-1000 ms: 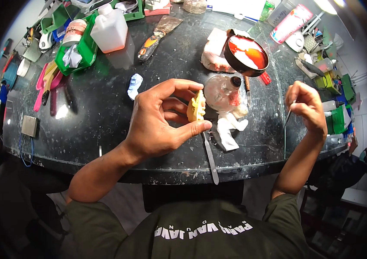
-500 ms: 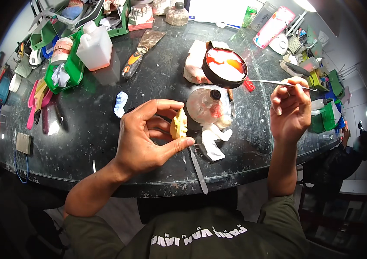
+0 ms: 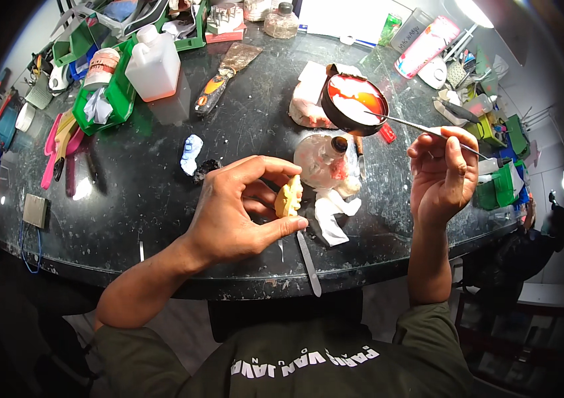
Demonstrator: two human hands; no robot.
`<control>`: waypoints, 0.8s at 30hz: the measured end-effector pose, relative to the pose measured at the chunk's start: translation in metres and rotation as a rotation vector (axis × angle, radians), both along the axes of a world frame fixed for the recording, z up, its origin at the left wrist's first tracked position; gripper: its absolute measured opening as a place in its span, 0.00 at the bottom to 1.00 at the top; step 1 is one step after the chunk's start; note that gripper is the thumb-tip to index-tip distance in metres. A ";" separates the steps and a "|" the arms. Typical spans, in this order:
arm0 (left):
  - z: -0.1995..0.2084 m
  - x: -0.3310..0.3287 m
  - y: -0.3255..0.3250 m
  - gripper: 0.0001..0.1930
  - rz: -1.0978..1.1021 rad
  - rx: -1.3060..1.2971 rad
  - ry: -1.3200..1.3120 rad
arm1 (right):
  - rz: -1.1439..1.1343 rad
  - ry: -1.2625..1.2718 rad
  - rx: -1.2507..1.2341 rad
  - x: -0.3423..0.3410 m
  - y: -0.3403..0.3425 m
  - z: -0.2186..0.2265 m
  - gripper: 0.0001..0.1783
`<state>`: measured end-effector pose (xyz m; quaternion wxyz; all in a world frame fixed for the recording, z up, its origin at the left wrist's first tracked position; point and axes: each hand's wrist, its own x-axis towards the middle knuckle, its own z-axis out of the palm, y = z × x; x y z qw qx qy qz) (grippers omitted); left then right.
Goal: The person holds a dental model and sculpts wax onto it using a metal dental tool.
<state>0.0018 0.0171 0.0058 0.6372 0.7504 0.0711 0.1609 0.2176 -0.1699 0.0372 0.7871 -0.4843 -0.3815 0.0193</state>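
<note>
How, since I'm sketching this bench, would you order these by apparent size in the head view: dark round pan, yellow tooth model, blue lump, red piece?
1. Dark round pan
2. Yellow tooth model and blue lump: too alike to rank, the model possibly nearer the camera
3. Red piece

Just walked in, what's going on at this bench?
A person's left grip pinches a yellow cast over the black bench. The right grip holds a thin metal tool, its tip at the dish of red material; whether it touches, I can't tell. A glass bottle and white tissue are between them.
</note>
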 end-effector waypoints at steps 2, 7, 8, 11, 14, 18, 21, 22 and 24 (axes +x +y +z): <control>0.001 0.000 0.000 0.30 0.002 0.004 -0.001 | 0.012 0.008 -0.006 0.000 -0.001 0.001 0.11; 0.001 0.000 0.002 0.30 0.003 0.042 -0.013 | 0.029 -0.112 -0.032 0.003 -0.004 0.001 0.13; 0.000 0.001 0.003 0.29 -0.003 0.067 0.010 | 0.029 -0.111 -0.032 0.004 -0.004 0.001 0.13; -0.004 0.003 0.008 0.29 -0.006 0.109 0.033 | 0.041 -0.055 -0.085 0.005 -0.005 0.000 0.13; -0.009 0.006 0.007 0.27 0.025 0.077 0.012 | 0.057 -0.003 -0.084 0.004 -0.004 0.001 0.12; -0.016 0.009 0.007 0.26 -0.018 -0.040 -0.025 | 0.089 0.058 -0.042 0.005 -0.007 0.004 0.12; -0.015 0.009 0.005 0.25 -0.053 -0.039 -0.043 | 0.077 0.096 -0.043 0.008 -0.008 0.004 0.12; -0.015 0.009 0.006 0.25 -0.054 -0.038 -0.042 | 0.075 0.113 -0.051 0.008 -0.008 0.004 0.12; -0.016 0.008 0.007 0.25 -0.041 -0.007 -0.029 | 0.064 0.141 -0.038 0.008 -0.008 0.005 0.11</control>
